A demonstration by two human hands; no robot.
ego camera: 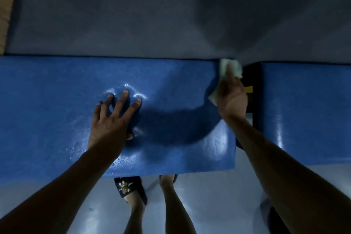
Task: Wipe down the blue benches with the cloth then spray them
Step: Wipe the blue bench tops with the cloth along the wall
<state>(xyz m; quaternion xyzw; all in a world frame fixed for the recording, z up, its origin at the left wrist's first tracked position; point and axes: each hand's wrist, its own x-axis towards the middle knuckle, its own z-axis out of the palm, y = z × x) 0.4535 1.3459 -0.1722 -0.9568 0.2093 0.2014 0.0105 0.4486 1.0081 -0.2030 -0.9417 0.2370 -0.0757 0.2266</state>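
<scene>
Now the pale cloth is pressed against the far right corner of the blue bench by the right hand

The cloth is gripped under the curled fingers of that hand, bunched at the bench's right end, beside the dark gap that parts it from a second blue bench. The left hand is laid flat on the middle of the first bench, fingers spread apart and straight, with wet shine and droplets seen around the fingertips. A yellow mark is seen in the gap. Grey floor is seen below the bench, with two bare legs and a black sandal on it, and a grey mat lies beyond the benches
</scene>
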